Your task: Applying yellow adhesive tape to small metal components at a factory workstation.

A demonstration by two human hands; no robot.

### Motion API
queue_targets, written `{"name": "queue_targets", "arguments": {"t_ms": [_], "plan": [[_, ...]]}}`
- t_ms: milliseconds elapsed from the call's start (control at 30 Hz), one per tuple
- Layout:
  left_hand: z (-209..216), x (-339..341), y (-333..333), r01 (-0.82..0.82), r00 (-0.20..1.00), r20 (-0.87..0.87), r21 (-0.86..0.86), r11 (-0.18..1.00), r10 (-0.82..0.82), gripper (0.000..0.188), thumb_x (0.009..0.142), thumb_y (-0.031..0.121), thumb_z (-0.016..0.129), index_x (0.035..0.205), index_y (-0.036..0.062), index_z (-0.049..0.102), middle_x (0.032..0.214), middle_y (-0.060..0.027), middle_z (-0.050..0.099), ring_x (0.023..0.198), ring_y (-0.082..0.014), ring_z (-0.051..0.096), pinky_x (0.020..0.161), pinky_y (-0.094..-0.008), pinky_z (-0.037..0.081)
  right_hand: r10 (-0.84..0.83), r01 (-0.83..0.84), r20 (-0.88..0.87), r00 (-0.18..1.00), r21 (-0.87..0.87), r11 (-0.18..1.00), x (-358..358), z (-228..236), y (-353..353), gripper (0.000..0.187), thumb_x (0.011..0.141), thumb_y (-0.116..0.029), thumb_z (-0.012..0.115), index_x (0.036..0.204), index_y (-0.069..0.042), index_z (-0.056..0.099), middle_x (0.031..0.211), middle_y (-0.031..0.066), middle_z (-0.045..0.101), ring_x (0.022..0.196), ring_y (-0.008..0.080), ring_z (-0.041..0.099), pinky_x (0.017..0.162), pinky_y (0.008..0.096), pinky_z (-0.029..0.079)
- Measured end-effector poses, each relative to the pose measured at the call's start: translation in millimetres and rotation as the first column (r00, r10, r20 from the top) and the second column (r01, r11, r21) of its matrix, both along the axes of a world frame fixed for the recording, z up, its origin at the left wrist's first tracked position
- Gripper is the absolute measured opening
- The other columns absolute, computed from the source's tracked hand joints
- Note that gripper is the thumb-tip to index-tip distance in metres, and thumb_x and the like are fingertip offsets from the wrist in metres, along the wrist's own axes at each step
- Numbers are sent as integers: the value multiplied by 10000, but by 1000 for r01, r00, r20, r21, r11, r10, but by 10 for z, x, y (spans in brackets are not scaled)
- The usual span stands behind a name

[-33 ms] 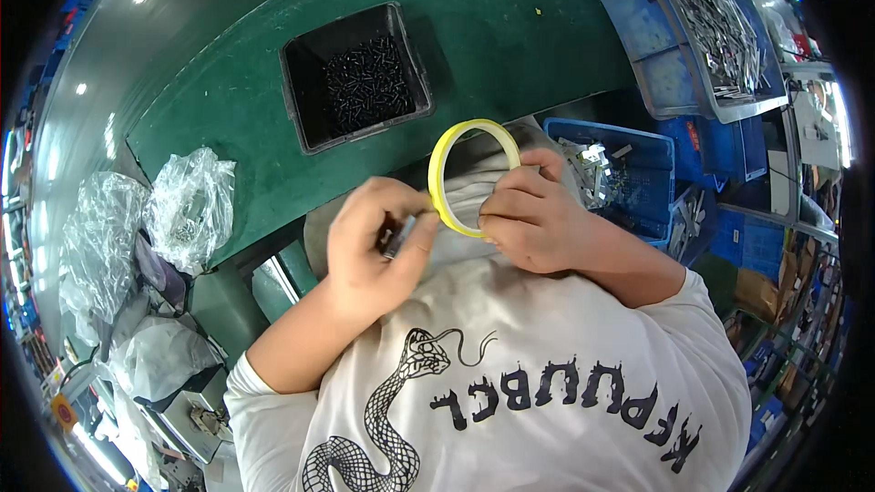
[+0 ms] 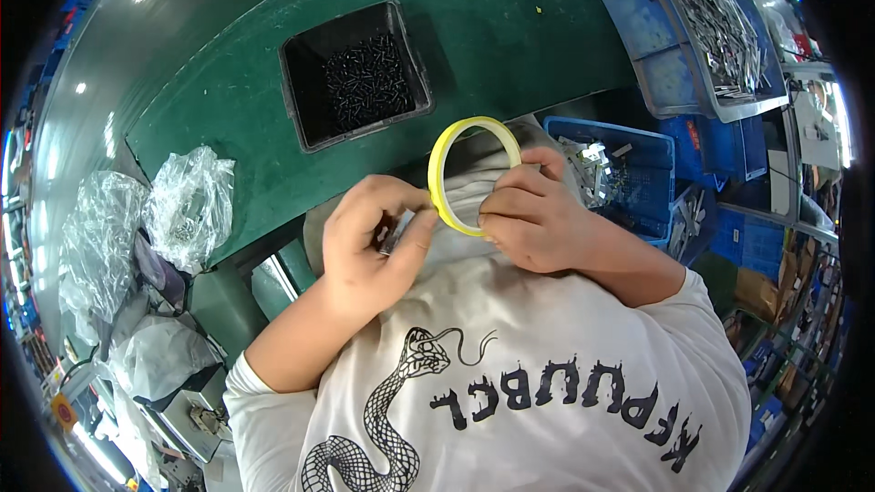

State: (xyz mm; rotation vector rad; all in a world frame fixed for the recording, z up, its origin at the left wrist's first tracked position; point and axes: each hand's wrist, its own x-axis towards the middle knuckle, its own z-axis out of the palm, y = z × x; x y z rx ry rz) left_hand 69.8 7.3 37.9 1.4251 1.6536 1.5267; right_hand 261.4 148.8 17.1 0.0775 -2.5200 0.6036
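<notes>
A roll of yellow tape [image 2: 436,184] stands on edge in front of my white shirt. My right hand [image 2: 533,219] grips its right side, fingers curled over the rim. At the roll's left edge, the thumb and forefinger of my left hand [image 2: 374,241] pinch together against the tape. Whether a loose tape end lies between those fingertips, I cannot tell. Inside the curl of my left hand is a small greyish, shiny piece [image 2: 390,239], mostly covered by the fingers. Beyond my hands, a black bin [image 2: 296,96] of small black cylindrical parts sits on the green table [image 2: 510,46].
To the right, a blue crate [image 2: 652,141] holds small metallic and pale pieces. A larger blue bin [image 2: 661,64] at the upper right is filled with thin metal strips [image 2: 715,18]. Clear plastic bags [image 2: 191,205] lie at the table's left edge.
My left hand has turned and shifted slightly left, and the shiny piece in it shows less. The tape roll and my right hand have hardly moved.
</notes>
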Motion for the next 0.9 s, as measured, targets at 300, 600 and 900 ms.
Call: {"name": "queue_targets", "arguments": {"t_ms": [300,600,900], "plan": [[63,-47,-4,-19,955,-294,53,998,34,270,693,-41,747,953,0,684,867,-124,691,774,-264,683,670,-332,549,-25,20,47,999,100,995,1,108,-6,281,710,-106,715,963,-167,608,926,-44,627,853,169,583,914,454,321],[37,-148,12,45,872,-488,19,999,-30,333,642,72,741,967,29,680,876,-93,691,737,-274,663,646,-352,538,-34,1,169,985,195,981,-14,234,10,171,733,-160,663,898,-170,617,886,-64,598,866,138,564,938,434,292],[-15,-175,-2,102,787,-614,27,994,-64,310,577,125,719,872,64,648,780,-63,618,651,-258,611,597,-370,492,7,-44,165,986,222,974,-8,207,-39,131,755,-183,642,882,-168,612,900,-66,587,887,132,549,951,447,289]]}}
